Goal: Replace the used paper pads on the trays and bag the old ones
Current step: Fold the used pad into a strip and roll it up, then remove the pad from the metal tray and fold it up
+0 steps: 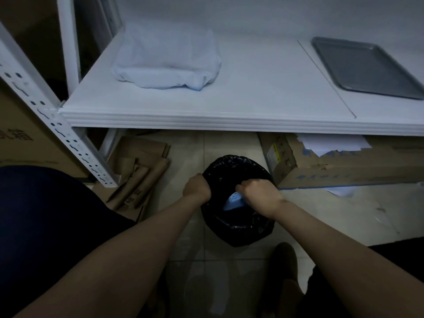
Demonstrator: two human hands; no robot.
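A black bin bag [237, 228] stands open on the floor below the shelf. My left hand [196, 185] grips its left rim. My right hand [258, 192] reaches into the mouth of the bag and holds a folded blue used pad [232, 201], which sits partly inside. On the white shelf [252, 97] lies a pale blue-white heap of pads in a thin wrap [166, 57] at the left. A bare grey metal tray [367, 66] lies at the shelf's right end.
A white perforated rack post [52, 125] slants down at the left, with cardboard boxes behind it. Flattened brown cardboard [140, 173] lies on the floor left of the bag. A long cardboard box [339, 161] with white paper lies to the right. My shoe [283, 262] is near the bag.
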